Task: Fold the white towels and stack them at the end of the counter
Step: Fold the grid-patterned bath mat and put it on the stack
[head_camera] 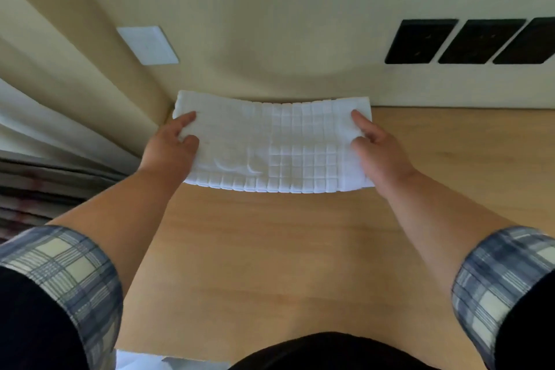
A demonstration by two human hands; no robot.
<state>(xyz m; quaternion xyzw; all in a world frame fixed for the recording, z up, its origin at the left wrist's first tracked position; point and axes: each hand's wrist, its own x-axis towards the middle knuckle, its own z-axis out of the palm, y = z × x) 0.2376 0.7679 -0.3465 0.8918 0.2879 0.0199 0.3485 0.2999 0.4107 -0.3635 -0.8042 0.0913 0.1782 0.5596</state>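
Note:
A folded white towel [276,144] with a square waffle weave lies on the wooden counter [285,249], pushed against the wall at the counter's left end. My left hand [174,144] grips its left edge, thumb on top and index finger stretched along the cloth. My right hand [378,147] grips the right edge the same way. The towel looks thick, with several layers showing along its near edge.
A cream wall [270,24] runs behind the counter, with a white switch plate [148,45] and three black socket plates [420,40]. Curtains [45,129] hang past the counter's left edge. Something white [141,362] lies at the near edge.

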